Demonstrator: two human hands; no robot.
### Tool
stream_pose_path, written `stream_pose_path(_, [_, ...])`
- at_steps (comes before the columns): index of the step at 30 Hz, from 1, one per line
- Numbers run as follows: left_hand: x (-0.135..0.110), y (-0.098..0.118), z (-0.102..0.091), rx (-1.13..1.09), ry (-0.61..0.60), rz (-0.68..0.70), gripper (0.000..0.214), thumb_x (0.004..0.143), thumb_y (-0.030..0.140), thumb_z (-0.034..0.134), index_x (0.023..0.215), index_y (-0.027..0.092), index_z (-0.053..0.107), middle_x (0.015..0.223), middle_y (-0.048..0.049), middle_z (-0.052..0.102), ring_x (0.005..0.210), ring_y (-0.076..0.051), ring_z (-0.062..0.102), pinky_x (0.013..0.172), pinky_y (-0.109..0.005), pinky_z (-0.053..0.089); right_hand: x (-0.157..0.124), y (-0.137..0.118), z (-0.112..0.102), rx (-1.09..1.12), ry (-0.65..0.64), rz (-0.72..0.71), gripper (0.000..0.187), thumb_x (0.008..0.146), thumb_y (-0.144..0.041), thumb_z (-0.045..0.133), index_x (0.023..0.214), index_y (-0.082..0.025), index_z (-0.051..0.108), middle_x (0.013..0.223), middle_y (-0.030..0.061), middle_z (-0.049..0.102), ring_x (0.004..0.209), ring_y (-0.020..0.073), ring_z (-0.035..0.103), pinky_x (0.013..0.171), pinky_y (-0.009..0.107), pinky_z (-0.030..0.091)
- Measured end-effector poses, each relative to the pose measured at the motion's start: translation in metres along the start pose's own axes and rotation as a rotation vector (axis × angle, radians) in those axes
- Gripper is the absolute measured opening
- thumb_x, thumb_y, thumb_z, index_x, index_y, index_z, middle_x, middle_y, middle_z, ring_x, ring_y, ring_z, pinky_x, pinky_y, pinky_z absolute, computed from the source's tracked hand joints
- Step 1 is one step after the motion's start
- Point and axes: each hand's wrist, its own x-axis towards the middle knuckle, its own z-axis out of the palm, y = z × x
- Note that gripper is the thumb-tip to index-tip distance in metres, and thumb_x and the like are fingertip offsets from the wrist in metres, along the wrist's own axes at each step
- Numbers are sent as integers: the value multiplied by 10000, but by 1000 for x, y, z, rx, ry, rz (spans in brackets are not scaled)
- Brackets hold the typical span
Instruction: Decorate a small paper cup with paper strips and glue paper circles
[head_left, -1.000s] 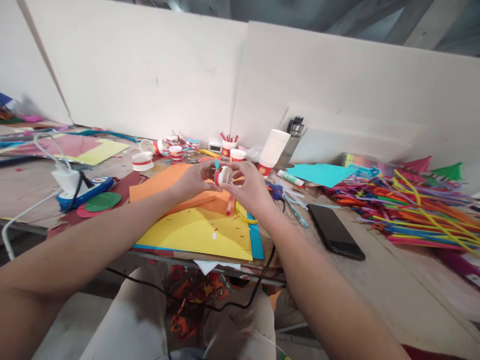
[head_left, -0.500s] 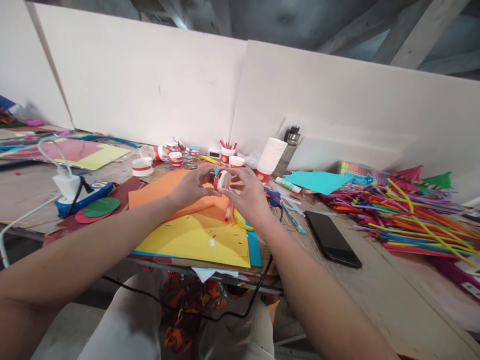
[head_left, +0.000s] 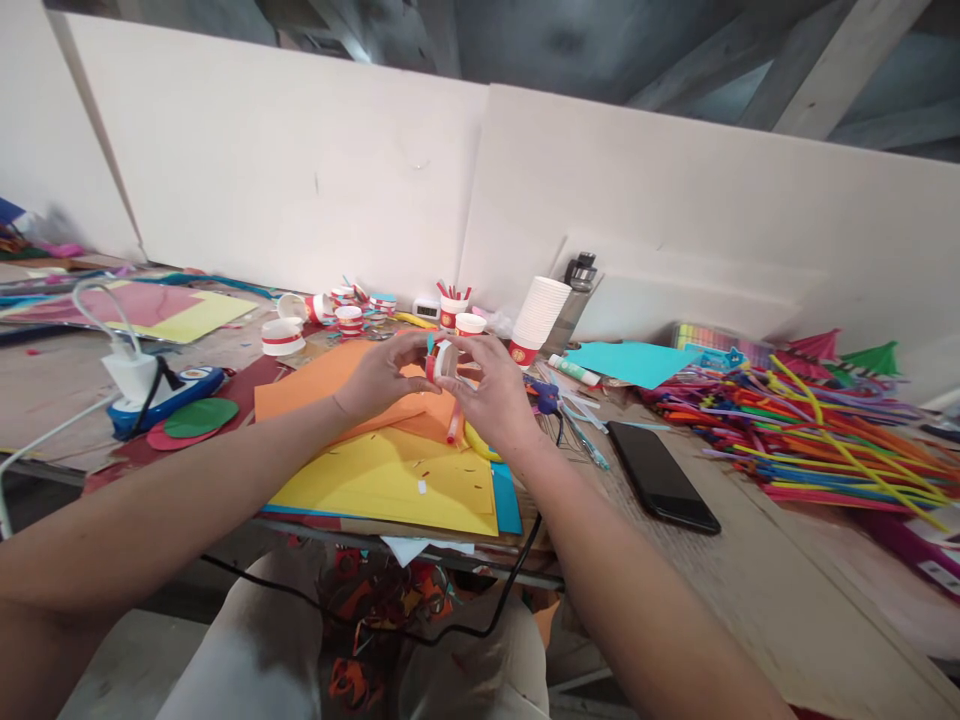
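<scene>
Above the orange paper (head_left: 300,388), my left hand (head_left: 381,378) and my right hand (head_left: 495,392) hold a small cut-down paper cup (head_left: 445,362) between them. It is white with a red band, and a teal strip (head_left: 431,344) shows at its upper left. The cup is tipped on its side, and fingers cover part of it. Thumbs press from below and fingers curl over the top. Under my hands lie yellow paper sheets (head_left: 375,490) with small scraps on them. A red-and-white stick (head_left: 453,424) and a yellow ring-like handle (head_left: 478,443) sit close to my right hand.
Several cut cups (head_left: 283,337) stand at the back left, near a blue power strip (head_left: 169,400). Behind my hands are a cup stack (head_left: 541,312) and a bottle (head_left: 576,305). A phone (head_left: 661,475), a glue gun (head_left: 543,395) and pipe cleaners (head_left: 825,430) lie to the right.
Both hands keep their hold on the cut-down cup in nearly the same place. The cup has turned slightly, and the whole view has shifted a little.
</scene>
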Motion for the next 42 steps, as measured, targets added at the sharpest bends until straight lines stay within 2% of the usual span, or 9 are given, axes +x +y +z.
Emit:
stream_pose_path(8, [0,4,4,-100,18,-44,712,529,349,922,1186,204,688,1223,-139,675,1063,-277,661,883,-387,564,1,-3,0,-88,-41,-22,477,825,-158,655,1280,-272,567,1250,119,540,1205,265,538,1011,487,503])
stream_pose_path(16, [-1,0,3,-73,38,-1,642,556,321,913,1146,184,700,1196,-136,686,1061,-272,662,913,-394,554,1,-4,0,-98,-46,-43,417,838,-126,615,1238,-239,579,1182,121,540,1141,237,550,1016,441,493])
stream_pose_path(21, [-2,2,6,-79,30,5,674,536,303,923,1154,179,686,1137,-122,703,973,-244,682,839,-364,580,3,-1,1,-89,9,-42,279,889,-181,552,1159,-205,622,1126,119,574,1095,237,568,974,447,505])
stream_pose_path(23, [0,4,9,-114,37,-25,690,513,279,932,1146,178,677,1103,-108,713,964,-244,683,811,-350,583,5,0,-1,-86,24,-53,252,900,-193,534,1129,-186,640,1113,124,594,1080,233,575,959,433,510])
stream_pose_path(26, [3,5,13,-201,49,-141,653,505,238,932,1103,168,676,1082,-93,721,968,-238,679,806,-330,581,8,2,-5,-57,60,-25,268,919,-277,532,1138,-173,646,1110,126,629,1034,224,597,932,417,519])
stream_pose_path(30, [4,6,10,-449,42,-369,477,636,302,869,1049,157,680,1075,-90,727,965,-212,689,797,-293,584,10,8,-7,86,139,111,359,926,-377,515,1221,-199,616,1163,108,646,1021,206,620,880,382,542])
stream_pose_path(33, [3,9,3,-673,41,-478,404,775,399,762,1072,142,666,1116,-123,721,1023,-219,693,778,-259,582,10,16,-6,207,156,218,367,915,-414,513,1195,-204,624,1171,95,649,1000,197,624,833,366,558])
stream_pose_path(37, [3,15,-2,-821,60,-532,337,921,396,581,1109,123,644,1152,-156,713,1110,-227,673,765,-234,576,10,21,-1,252,144,268,359,892,-436,534,1139,-199,640,1108,83,658,934,186,621,790,365,564])
stream_pose_path(42, [4,17,-2,-850,97,-548,332,945,345,531,1171,118,619,1140,-158,717,1125,-244,669,750,-255,576,7,19,2,261,110,261,316,881,-441,557,1085,-221,659,1122,71,663,954,181,625,819,364,557])
